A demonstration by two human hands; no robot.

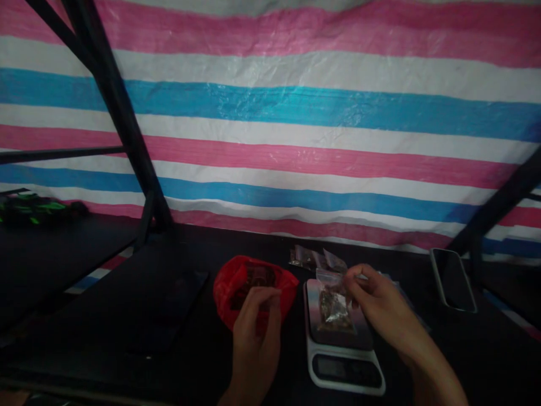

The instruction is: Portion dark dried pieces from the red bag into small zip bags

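On the dark table (pixel 127 316), near centre: small clear bag (pixel 332 301) of brownish bits sits on the kitchen scale (pixel 344 344). Risk, as I judge it: the bag could tip and spill off the plate if pulled sideways. Right hand (pixel 376 299) pinches the bag's top edge. Left hand (pixel 256 316), fingers pinched together, reaches into the red bag (pixel 236 282); whether it holds anything, cannot tell. Phone (pixel 453 279) far right.

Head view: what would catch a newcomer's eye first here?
The pink, white and blue striped tarp fills the whole background. Below it, on the dark table, the right hand holds a small clear bag over a white kitchen scale. The left hand reaches into a red plastic bag beside it.
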